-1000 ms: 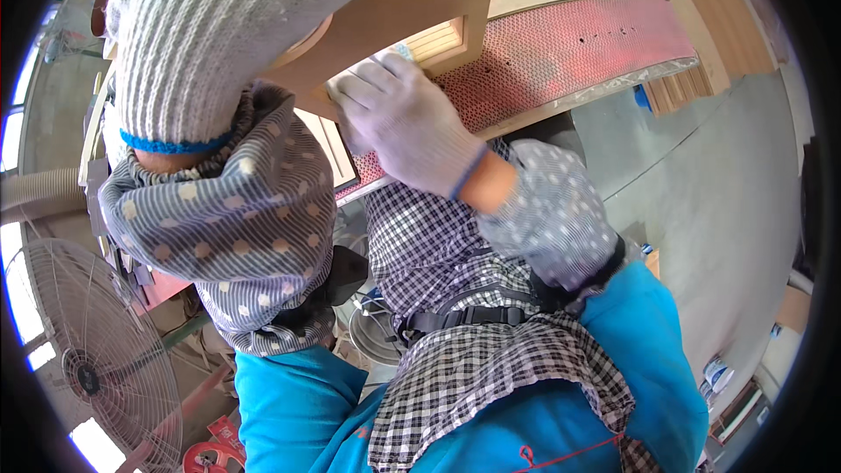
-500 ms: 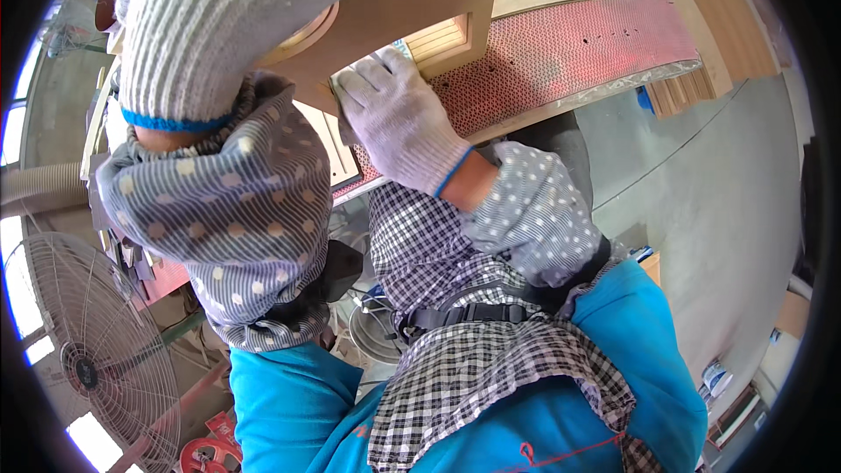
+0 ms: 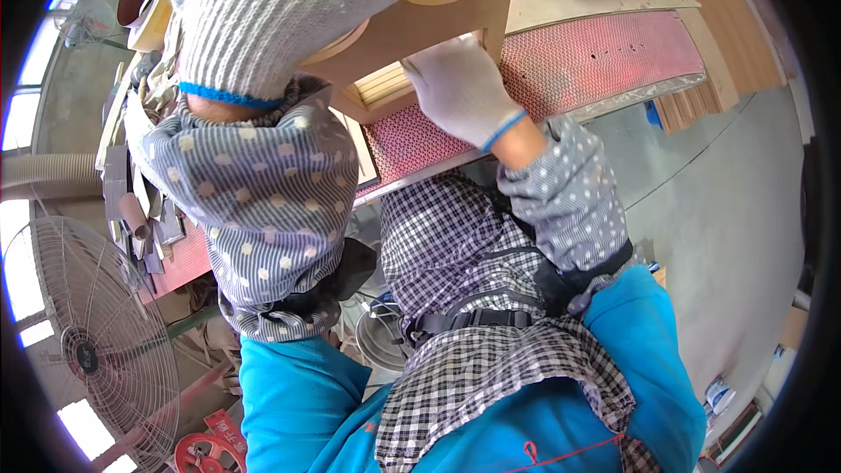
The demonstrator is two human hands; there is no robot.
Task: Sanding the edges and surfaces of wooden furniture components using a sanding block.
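A brown wooden panel (image 3: 425, 28) with round openings and a rectangular opening (image 3: 385, 88), both showing stacked pale wood edges inside, rests on a pink mesh-patterned bench top (image 3: 604, 51). My right hand (image 3: 464, 92), in a white knit glove, is at the right end of the rectangular opening, with its fingers curled into it. Whatever they may be holding is hidden. Close to the camera, my left hand (image 3: 289, 22), in a ribbed white glove, reaches over the panel's left part. Its fingers run out of sight past the upper edge.
A pale wooden strip (image 3: 604, 7) lies across the bench top. Brown boards (image 3: 723, 17) are stacked at the far right. A large wire-caged fan (image 3: 88, 350) stands at the left, beneath a ribbed hose (image 3: 48, 177). Scrap pieces (image 3: 144, 210) are piled beside the bench.
My right hand has shifted right along the rectangular opening, uncovering its left part, and its fingers have curled in. The left forearm and the panel appear farther right in view.
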